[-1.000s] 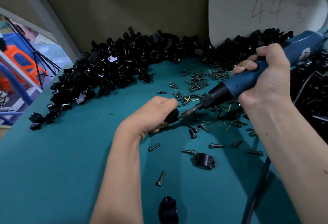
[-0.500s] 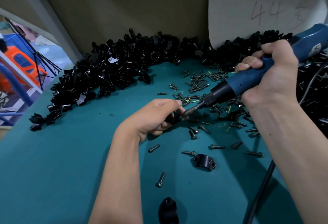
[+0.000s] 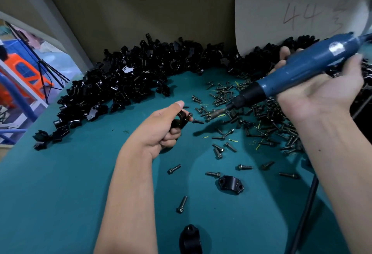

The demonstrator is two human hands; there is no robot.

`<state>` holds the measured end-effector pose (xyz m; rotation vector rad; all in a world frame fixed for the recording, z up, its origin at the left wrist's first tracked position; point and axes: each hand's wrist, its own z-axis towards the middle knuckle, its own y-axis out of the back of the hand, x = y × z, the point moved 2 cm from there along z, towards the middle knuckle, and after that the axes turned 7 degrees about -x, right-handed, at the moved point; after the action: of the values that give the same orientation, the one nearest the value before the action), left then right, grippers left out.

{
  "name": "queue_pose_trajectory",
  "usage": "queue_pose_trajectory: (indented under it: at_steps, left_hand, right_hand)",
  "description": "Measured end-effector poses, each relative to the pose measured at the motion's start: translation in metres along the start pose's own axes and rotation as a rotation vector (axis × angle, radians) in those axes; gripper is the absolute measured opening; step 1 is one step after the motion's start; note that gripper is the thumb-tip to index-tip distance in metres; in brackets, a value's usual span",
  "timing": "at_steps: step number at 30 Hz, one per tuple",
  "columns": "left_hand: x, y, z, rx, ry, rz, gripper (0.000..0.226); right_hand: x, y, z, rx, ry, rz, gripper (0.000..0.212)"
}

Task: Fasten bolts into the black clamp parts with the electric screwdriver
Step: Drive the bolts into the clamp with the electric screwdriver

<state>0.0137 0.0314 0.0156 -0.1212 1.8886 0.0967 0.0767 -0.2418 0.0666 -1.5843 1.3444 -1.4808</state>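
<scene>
While my left hand [image 3: 161, 130] pinches the black clamp part [image 3: 179, 120] just above the table [image 3: 60, 183], bolt [image 3: 198, 121] poking right toward the tool, my right hand [image 3: 320, 90] wraps the electric screwdriver [image 3: 291, 76], tip apart from it over the loose bolts [image 3: 261, 118], angled to line up.
</scene>
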Motion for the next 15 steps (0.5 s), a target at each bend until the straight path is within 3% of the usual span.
queue_pose_trajectory:
  at_steps: [15]
  left_hand:
    - [0.002, -0.005, 0.004, 0.027, 0.071, -0.134, 0.043]
  right_hand:
    - [-0.019, 0.015, 0.007, -0.128, -0.03, -0.158, 0.04]
